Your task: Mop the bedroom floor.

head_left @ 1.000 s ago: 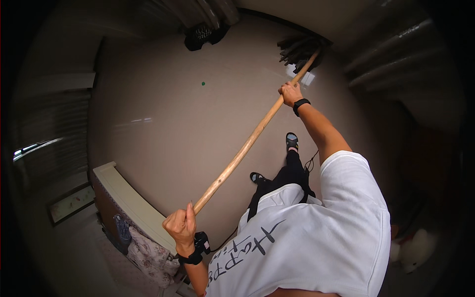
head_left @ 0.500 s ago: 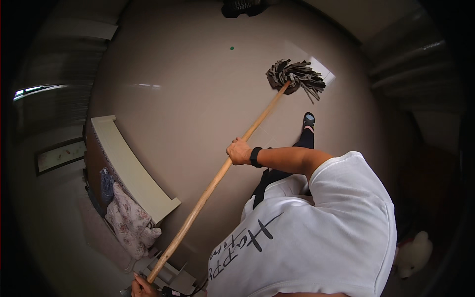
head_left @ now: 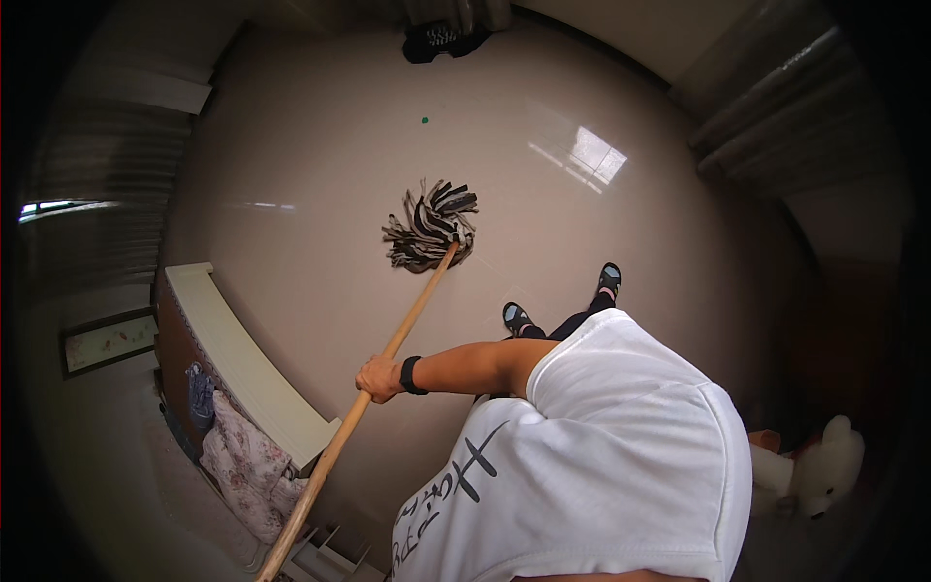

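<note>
My right hand [head_left: 379, 378], with a black band on its wrist, is closed around the wooden handle of a mop [head_left: 412, 315]. The handle slants from the mop head down to the lower left edge of the picture, where its upper end is cut off. Dark, grey and pale cloth strips make up the mop head [head_left: 427, 228], which is spread on the floor [head_left: 320, 184] ahead and to the left of my feet. My left hand is out of view.
A small green thing [head_left: 425, 120] lies on the floor beyond the mop. Farther off is a black object [head_left: 444, 42]. On the left stands a bed with a cream footboard [head_left: 247, 354] and floral bedding [head_left: 242, 451]. At the right sits a white plush bear [head_left: 829, 468].
The mop head has swept from the far right to the left and nearer. My right hand has moved left and down with the handle. My left hand has left the view.
</note>
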